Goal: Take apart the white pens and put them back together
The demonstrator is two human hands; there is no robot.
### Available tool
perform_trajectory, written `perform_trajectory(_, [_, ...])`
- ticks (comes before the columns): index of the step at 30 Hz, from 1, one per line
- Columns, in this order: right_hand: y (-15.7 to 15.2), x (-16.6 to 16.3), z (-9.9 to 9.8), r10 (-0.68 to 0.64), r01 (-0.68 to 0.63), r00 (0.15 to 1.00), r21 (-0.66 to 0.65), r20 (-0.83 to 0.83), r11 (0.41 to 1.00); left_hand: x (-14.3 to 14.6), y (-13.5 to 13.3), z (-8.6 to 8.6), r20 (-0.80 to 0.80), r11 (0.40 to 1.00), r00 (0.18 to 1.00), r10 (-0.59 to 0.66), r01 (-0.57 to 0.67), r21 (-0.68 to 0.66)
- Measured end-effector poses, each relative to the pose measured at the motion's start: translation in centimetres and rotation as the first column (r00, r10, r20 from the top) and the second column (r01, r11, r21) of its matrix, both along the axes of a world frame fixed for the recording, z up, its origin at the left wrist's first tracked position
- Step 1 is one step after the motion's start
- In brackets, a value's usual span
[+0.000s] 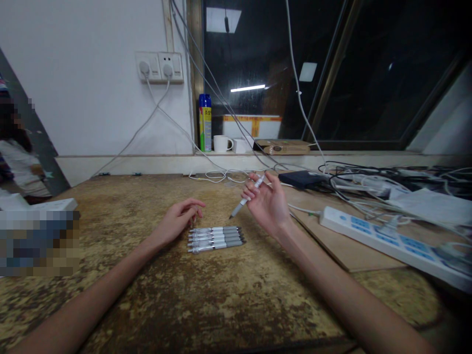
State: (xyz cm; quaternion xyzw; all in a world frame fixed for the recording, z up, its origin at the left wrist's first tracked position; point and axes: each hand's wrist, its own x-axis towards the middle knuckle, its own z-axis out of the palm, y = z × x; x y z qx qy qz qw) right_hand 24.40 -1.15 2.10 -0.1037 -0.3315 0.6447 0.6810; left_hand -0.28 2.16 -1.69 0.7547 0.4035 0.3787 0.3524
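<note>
Several white-and-grey pens [214, 240] lie side by side in a row on the worn wooden table [221, 305], their dark tips pointing right. Above the row's right end, my right hand [267, 204] is raised with its palm partly turned up. Its fingers are closed on one more pen [240, 206], which is tilted with the dark tip down and to the left. Just behind the left end of the row is my left hand [182, 216]. Its fingers are loosely bent and apart, with nothing visible held; whether a fingertip touches the pens is unclear.
To the right, a white power strip [372, 236] lies across a thin board [354, 258], with tangled cables [346, 182] behind it. A spray can [205, 123], a white mug [221, 143] and a cardboard box [287, 147] stand on the windowsill. A person [22, 157] is at far left.
</note>
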Motion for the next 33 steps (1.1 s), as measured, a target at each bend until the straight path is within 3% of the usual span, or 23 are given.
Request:
perform_trajectory(17, [-0.4, 0.2, 0.2, 0.047, -0.05, 0.998, 0.045, 0.051, 0.998, -0.1, 0.2, -0.2, 0.013, 0.999, 1.0, -0.015, 0.015, -0.036])
perform_trajectory(24, [0.1, -0.4, 0.0, -0.046, 0.027, 0.969, 0.081, 0.242, 0.996, 0.2, -0.1, 0.2, 0.032, 0.999, 0.999, -0.027, 0.028, -0.018])
perform_trajectory(27, [0.6, -0.8, -0.9, -0.133, 0.089, 0.894, 0.12, 0.428, 0.989, 0.2, -0.2, 0.3, 0.052, 0.998, 0.997, -0.055, 0.056, -0.015])
perform_trajectory(29, [0.8, -1.0, -1.5, -0.196, 0.103, 0.785, 0.189, 0.588, 0.977, 0.3, -0.4, 0.4, 0.087, 0.996, 0.992, -0.087, 0.09, -0.022])
perform_trajectory(33, [0.5, -1.4, -2.3, -0.244, -0.006, 0.584, 0.304, 0.774, 0.953, 0.9, -1.4, 1.0, 0.169, 0.983, 0.969, -0.18, 0.183, -0.001])
